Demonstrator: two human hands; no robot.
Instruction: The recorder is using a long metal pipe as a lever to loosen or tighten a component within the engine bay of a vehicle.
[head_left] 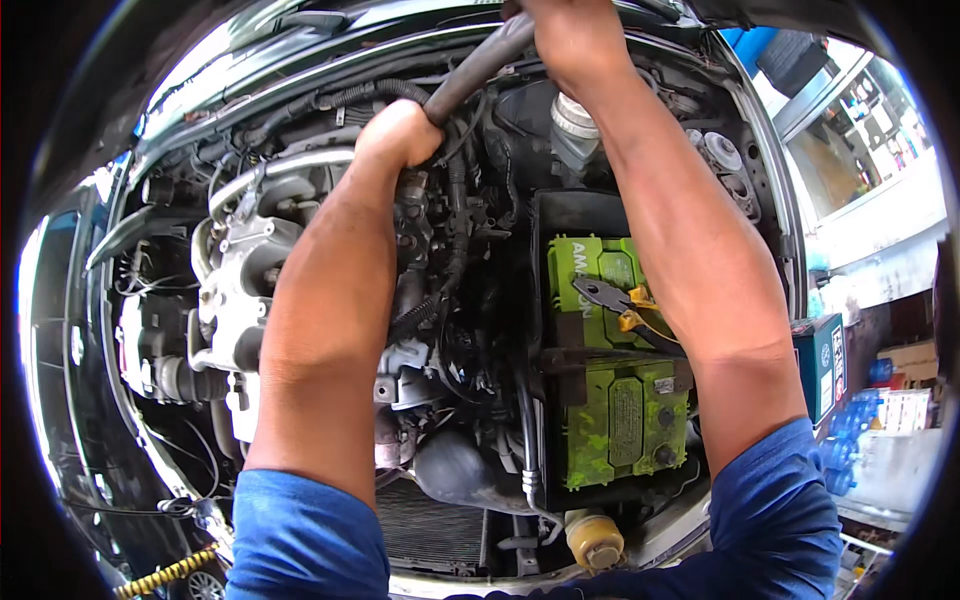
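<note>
A thick dark grey tube slants over the back of the engine bay, with both my hands closed on it. My left hand wraps its lower end, just above the hoses and wiring. Farther up and to the right, my right hand grips near its upper end, partly cut off by the picture's top edge. Whether the tube is rigid or a hose I cannot tell. Below my right forearm lies a pair of pliers with yellow-and-black handles, resting on the green battery.
The silvery engine fills the left side, with wiring looms beside it. A white-capped reservoir stands behind the battery, and a yellowish cap sits at the front. On the right are a dark green box and blue plastic bottles.
</note>
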